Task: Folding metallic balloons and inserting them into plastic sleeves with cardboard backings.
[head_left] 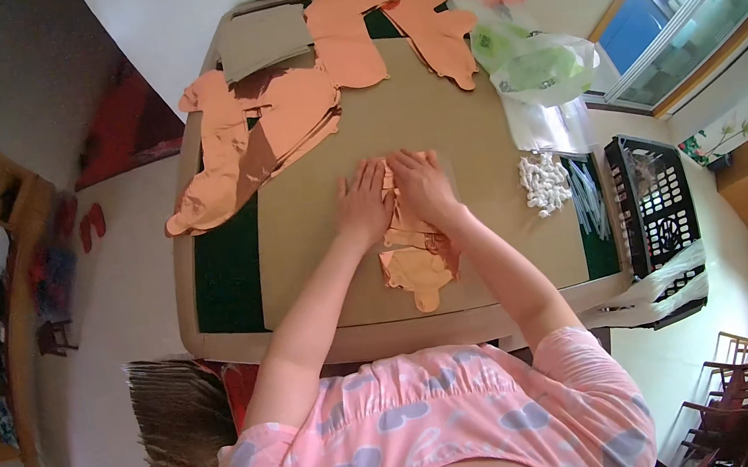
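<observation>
A shiny copper-coloured foil cutout (pixel 421 270) lies on the tan board (pixel 304 231) in front of me, its narrower folded end partly covered by my hands. My left hand (pixel 365 203) rests flat on its left side, fingers stretched out. Beside it, my right hand (pixel 424 187) presses down flat on the right side, fingers also extended and pointing away from me. The two hands nearly touch at the fingertips. The foil's wider, lobed end lies uncovered toward me. What lies beneath the palms is hidden.
Stacks of copper cutouts lie at the left (pixel 226 159), back middle (pixel 347 38) and back right (pixel 432 23). Grey sheets (pixel 263 41) sit behind. On the right are a green-white plastic bag (pixel 534 60), white pieces (pixel 545 184), thin clear sticks (pixel 587 199) and a black crate (pixel 654 204).
</observation>
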{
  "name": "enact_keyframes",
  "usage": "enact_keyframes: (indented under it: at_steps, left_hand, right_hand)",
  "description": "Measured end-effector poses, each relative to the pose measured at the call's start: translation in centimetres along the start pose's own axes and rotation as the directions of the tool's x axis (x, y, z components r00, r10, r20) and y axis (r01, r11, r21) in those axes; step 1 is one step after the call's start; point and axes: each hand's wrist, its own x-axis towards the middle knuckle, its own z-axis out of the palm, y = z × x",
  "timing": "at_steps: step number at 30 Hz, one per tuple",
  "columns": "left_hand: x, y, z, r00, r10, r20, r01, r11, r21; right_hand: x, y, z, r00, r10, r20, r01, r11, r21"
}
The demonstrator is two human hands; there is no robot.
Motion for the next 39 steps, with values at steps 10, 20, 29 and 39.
enact_keyframes:
  at_steps: [10, 20, 29, 39]
  left_hand:
    - [0.1, -0.4, 0.5, 0.999, 0.018, -0.046, -0.019, 1.000, -0.022]
    - [0.4, -0.8, 1.1, 0.995, 0.037, -0.095, -0.037, 0.999, 0.003]
    - [2.4, -1.2, 1.9, 0.995, 0.026, -0.097, -0.027, 1.000, -0.007]
    - [1.8, -1.1, 0.9, 0.996, -0.014, -0.082, 0.012, 1.000, -0.025]
  right_hand:
    - [-2.4, 5.6, -4.3, 0.971, 0.233, -0.044, -0.235, 0.971, -0.038]
    - [-1.8, 6.1, -5.0, 0.753, 0.622, 0.214, -0.657, 0.722, 0.215]
    - [-4.1, 8.7, -5.1, 0.741, 0.648, 0.176, -0.663, 0.664, 0.345]
    - [-19.3, 7.9, -17.8, 0.698, 0.572, 0.431, -0.531, 0.009, 0.848]
